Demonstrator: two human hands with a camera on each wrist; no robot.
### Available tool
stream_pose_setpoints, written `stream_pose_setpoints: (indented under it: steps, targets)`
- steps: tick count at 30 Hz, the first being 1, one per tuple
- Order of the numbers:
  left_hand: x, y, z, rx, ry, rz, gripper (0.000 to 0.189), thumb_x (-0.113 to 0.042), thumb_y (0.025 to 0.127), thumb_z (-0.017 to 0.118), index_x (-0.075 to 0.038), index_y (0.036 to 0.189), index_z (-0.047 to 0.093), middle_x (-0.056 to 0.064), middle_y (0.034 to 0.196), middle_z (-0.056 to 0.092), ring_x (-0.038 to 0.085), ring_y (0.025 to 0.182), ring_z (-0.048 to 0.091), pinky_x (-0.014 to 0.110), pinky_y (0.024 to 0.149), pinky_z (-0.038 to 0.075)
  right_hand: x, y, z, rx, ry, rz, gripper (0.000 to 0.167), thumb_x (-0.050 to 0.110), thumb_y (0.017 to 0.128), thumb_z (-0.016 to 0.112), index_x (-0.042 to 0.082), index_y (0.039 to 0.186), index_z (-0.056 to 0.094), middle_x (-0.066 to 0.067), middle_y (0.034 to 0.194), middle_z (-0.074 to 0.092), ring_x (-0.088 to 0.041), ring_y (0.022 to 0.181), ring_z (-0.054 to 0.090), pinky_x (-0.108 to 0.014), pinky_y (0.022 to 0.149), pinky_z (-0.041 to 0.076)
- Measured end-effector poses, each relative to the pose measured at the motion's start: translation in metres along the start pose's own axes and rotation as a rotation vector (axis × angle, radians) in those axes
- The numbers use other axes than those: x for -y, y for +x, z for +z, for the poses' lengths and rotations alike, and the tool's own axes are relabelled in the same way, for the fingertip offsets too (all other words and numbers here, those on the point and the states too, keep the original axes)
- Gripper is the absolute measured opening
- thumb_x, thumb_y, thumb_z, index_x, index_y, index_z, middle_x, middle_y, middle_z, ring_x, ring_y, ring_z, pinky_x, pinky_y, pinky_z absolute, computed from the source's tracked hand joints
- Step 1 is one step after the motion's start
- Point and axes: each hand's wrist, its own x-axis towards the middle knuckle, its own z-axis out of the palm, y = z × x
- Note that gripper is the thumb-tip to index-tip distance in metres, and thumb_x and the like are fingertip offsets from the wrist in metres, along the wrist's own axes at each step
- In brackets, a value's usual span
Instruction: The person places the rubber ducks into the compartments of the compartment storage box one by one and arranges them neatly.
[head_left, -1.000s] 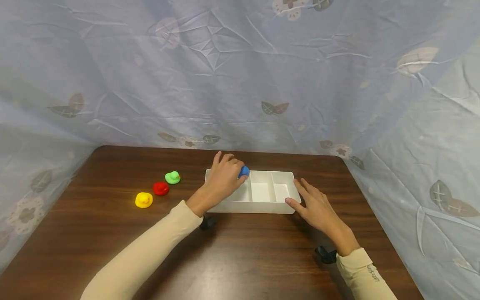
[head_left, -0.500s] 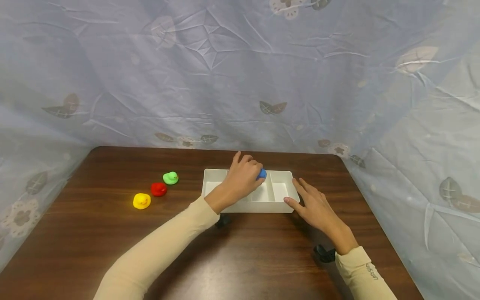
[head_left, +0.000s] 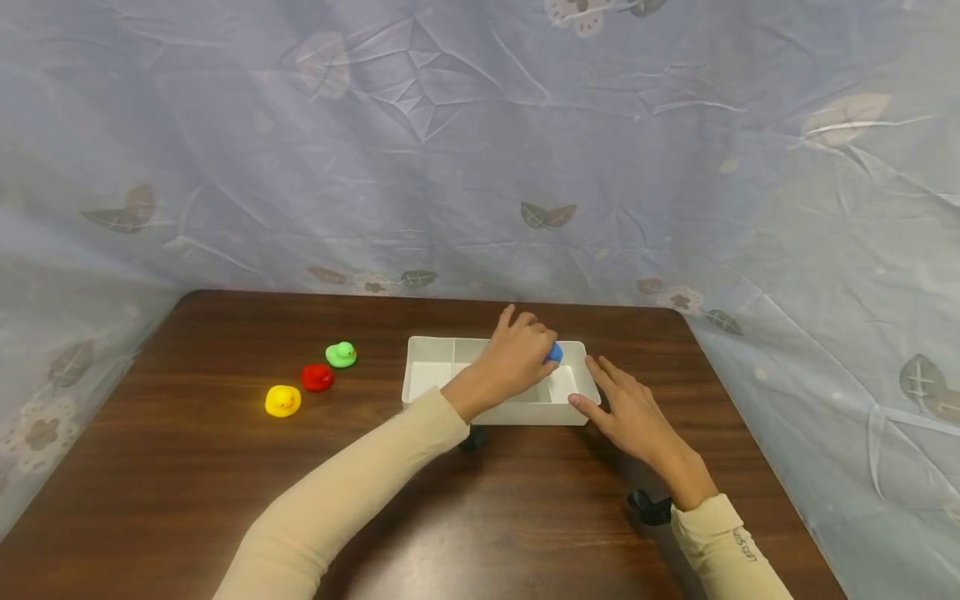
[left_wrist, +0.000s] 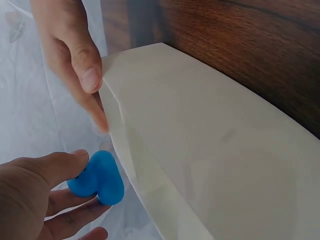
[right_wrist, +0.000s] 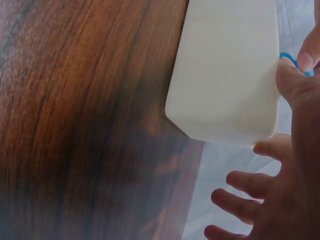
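A blue rubber duck [head_left: 555, 352] is pinched between the thumb and fingers of my left hand [head_left: 516, 357], above the right part of a white divided tray [head_left: 525, 414]. In the left wrist view the duck [left_wrist: 100, 179] is seen beside the tray's rim, its underside partly covered by fingers. My right hand [head_left: 633, 417] rests at the tray's right end, fingers spread and fairly straight. Its thumb touches the rim at the front corner, and its index finger lies along the end wall. My left hand and forearm hide part of the middle compartments.
On the left of the dark wooden table [head_left: 187, 483] stand a green duck [head_left: 341, 355], a red duck [head_left: 317, 377] and a yellow duck [head_left: 282, 402]. A patterned cloth curtain [head_left: 450, 183] surrounds the table's back and sides.
My left hand has carried the blue duck rightward across the tray, from its left part to over its right part. My right hand has stayed at the tray's right end.
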Motion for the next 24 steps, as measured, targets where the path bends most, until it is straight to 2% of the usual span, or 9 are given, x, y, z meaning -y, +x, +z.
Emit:
stream_pose_setpoints:
  steps: [11,24]
  targets:
    - [-0.016,0.017,0.006,0.103,0.022,0.054,0.045,-0.041,0.104,0.069,-0.015,0.14,0.069,0.002,0.141,0.073,0.028,0.145,0.057,0.062,0.131,0.032,0.002,-0.001,-0.003,0.017,0.015,-0.008,0.081,0.059,0.109,0.049,0.01,0.17,0.025,-0.029,0.173,0.027,-0.057,0.155,0.033,-0.086,0.114,0.03]
    - [-0.022,0.022,0.023,0.142,0.028,0.052,0.041,-0.042,0.104,0.07,-0.017,0.137,0.07,0.0,0.139,0.075,0.026,0.143,0.058,0.062,0.131,0.032,0.001,-0.001,0.0,0.014,0.003,-0.016,0.081,0.058,0.11,0.049,0.01,0.17,0.025,-0.032,0.172,0.028,-0.062,0.152,0.035,-0.088,0.11,0.031]
